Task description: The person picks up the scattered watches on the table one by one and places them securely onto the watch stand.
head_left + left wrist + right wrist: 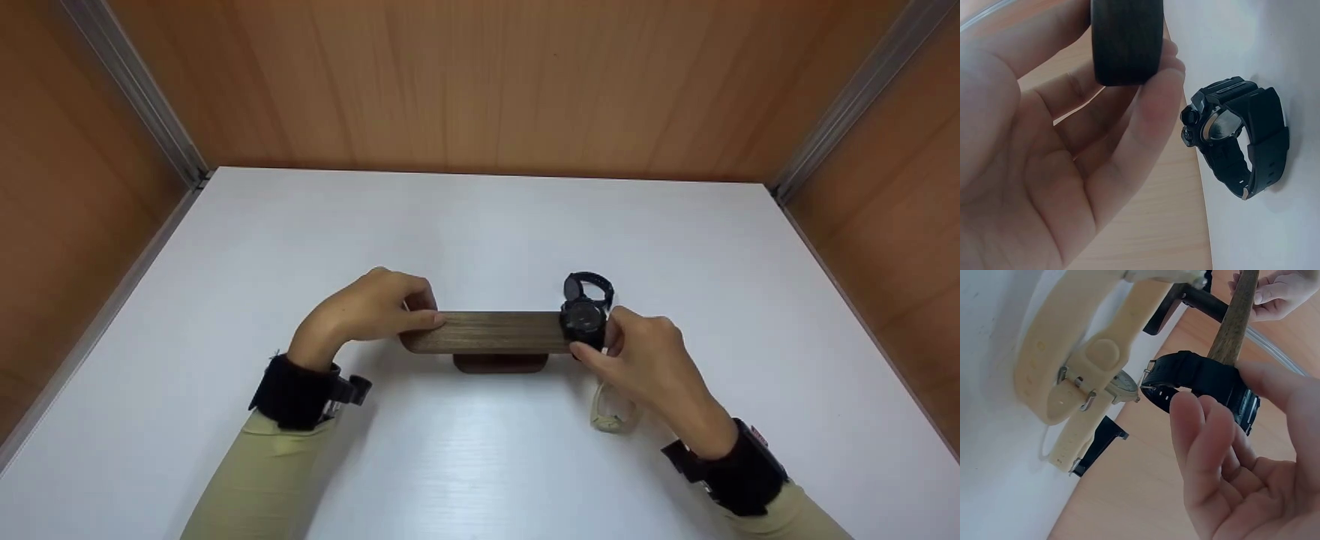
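- Left hand (371,306) pinched the wooden bar's (491,332) left end.
- Right hand (645,360) gripped the black watch (584,319), strapped around the bar's right end.

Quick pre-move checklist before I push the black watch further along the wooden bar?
1. Left hand steadies the wooden bar at its end: ok.
2. Right hand has a grip on the black watch: ok.
3. Black watch strap looped around the bar: ok.
4. Stand base flat on the white table: cannot tell.
5. Beige watch lies apart from the bar, under the right hand: ok.
6. Strap buckle fastened: cannot tell.
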